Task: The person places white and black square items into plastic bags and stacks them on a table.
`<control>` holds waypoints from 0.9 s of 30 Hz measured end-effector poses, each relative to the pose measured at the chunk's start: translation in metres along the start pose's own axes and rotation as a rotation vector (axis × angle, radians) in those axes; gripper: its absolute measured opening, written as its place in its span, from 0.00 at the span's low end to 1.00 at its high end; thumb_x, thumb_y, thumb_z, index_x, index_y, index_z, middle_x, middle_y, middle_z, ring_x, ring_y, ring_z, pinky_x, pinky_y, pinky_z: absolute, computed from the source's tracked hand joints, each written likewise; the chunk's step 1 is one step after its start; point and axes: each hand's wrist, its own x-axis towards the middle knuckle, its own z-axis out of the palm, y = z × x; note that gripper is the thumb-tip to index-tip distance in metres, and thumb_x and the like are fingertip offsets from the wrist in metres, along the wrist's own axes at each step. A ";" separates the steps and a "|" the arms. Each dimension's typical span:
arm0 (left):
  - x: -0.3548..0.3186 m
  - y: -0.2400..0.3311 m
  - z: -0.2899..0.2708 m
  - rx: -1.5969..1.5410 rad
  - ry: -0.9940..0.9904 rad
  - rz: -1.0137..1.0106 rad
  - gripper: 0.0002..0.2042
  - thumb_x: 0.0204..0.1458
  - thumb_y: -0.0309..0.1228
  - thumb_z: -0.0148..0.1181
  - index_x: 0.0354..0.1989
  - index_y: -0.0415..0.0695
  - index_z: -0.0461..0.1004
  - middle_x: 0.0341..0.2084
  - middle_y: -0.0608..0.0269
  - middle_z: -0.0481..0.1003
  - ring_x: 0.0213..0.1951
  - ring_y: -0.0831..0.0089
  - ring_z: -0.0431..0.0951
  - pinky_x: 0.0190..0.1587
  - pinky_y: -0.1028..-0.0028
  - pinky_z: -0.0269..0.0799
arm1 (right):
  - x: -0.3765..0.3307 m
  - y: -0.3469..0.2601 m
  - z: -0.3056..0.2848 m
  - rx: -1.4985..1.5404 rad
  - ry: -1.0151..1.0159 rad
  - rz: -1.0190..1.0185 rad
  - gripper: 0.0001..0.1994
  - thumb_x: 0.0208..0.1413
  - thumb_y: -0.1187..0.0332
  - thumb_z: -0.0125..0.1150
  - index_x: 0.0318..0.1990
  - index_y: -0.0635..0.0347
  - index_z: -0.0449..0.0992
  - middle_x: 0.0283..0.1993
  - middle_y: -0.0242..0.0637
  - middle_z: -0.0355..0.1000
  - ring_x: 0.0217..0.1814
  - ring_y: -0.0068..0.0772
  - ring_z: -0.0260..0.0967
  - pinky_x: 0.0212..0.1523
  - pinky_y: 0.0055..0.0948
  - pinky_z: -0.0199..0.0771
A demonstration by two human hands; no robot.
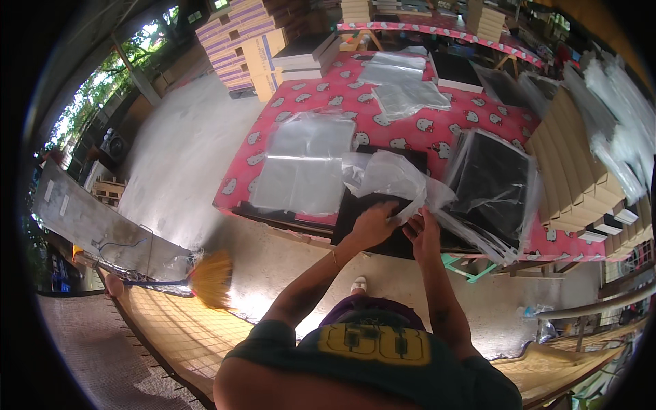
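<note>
Both my hands are at the near edge of a table, over a flat black panel (355, 210). My left hand (374, 224) is closed on the edge of a crumpled clear plastic bag (393, 175). Close beside it, my right hand (425, 237) pinches the same bag with its fingertips. The bag spreads away from me over the black panel. To the left lies a stack of clear plastic sleeves (301, 179). On the right is a black panel inside clear plastic (488, 184), its loose plastic edge reaching toward my right hand.
A pink patterned cloth (328, 96) covers the table. More plastic sleeves (410, 99) and a black-topped stack (456, 72) lie farther back. Brown cartons (570, 160) line the right side; stacked boxes (239, 48) stand at the back left. A broom (210, 280) is at lower left.
</note>
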 end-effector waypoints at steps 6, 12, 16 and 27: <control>-0.026 0.040 0.019 -0.022 0.074 -0.031 0.10 0.50 0.26 0.56 0.42 0.40 0.72 0.30 0.51 0.74 0.30 0.55 0.77 0.33 0.65 0.73 | 0.014 0.016 -0.064 -0.084 0.007 -0.029 0.10 0.56 0.57 0.59 0.36 0.51 0.70 0.27 0.22 0.61 0.25 0.17 0.57 0.27 0.19 0.57; 0.003 0.045 0.050 -0.306 0.144 0.127 0.10 0.51 0.20 0.53 0.42 0.39 0.72 0.31 0.49 0.73 0.29 0.56 0.77 0.29 0.68 0.72 | 0.019 0.007 -0.043 -0.462 -0.042 -0.056 0.09 0.56 0.61 0.58 0.35 0.55 0.73 0.25 0.22 0.62 0.21 0.14 0.54 0.22 0.20 0.53; 0.000 0.029 0.070 -0.431 0.168 -0.160 0.11 0.51 0.21 0.52 0.43 0.37 0.71 0.33 0.46 0.72 0.30 0.57 0.78 0.30 0.69 0.72 | 0.026 0.003 -0.059 -0.331 -0.204 -0.031 0.10 0.56 0.65 0.57 0.42 0.59 0.73 0.31 0.26 0.69 0.29 0.15 0.63 0.30 0.19 0.62; -0.004 -0.021 0.006 -0.358 0.069 -0.127 0.07 0.53 0.30 0.58 0.31 0.37 0.74 0.19 0.64 0.73 0.24 0.80 0.71 0.27 0.76 0.67 | 0.004 -0.003 -0.060 0.118 -0.270 0.044 0.12 0.63 0.60 0.48 0.44 0.57 0.71 0.34 0.28 0.71 0.35 0.22 0.70 0.37 0.26 0.73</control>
